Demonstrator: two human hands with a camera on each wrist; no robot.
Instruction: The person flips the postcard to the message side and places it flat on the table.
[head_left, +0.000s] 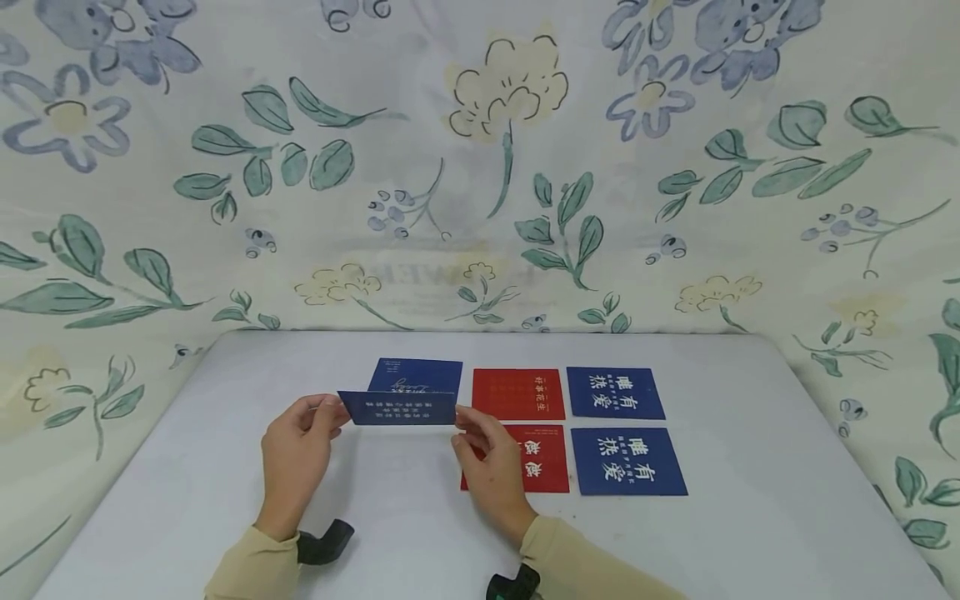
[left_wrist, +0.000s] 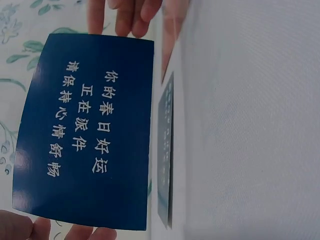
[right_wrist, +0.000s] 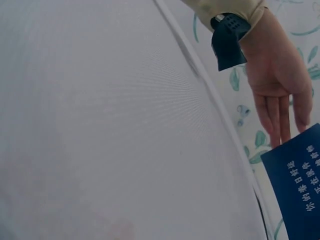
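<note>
Both hands hold up a dark blue card [head_left: 401, 408] with lines of white characters, its long side level. My left hand [head_left: 297, 458] pinches the card's left end between thumb and fingers. At the opposite end, the fingers of my right hand [head_left: 491, 471] grip the edge. The left wrist view shows the card's printed face [left_wrist: 90, 130] full on, slightly bowed, with fingers at both short edges. Behind it in the head view, another blue card [head_left: 417, 375] with gold script lies on the table, partly covered. The right wrist view catches the left hand [right_wrist: 280, 85] and a corner of the held card.
To the right on the white table [head_left: 750, 467] lie a red card [head_left: 517, 394], a second red card [head_left: 547, 458] partly under the right hand, and two blue cards [head_left: 615, 393] [head_left: 630, 462] in a column. Floral cloth [head_left: 480, 192] hangs behind the table.
</note>
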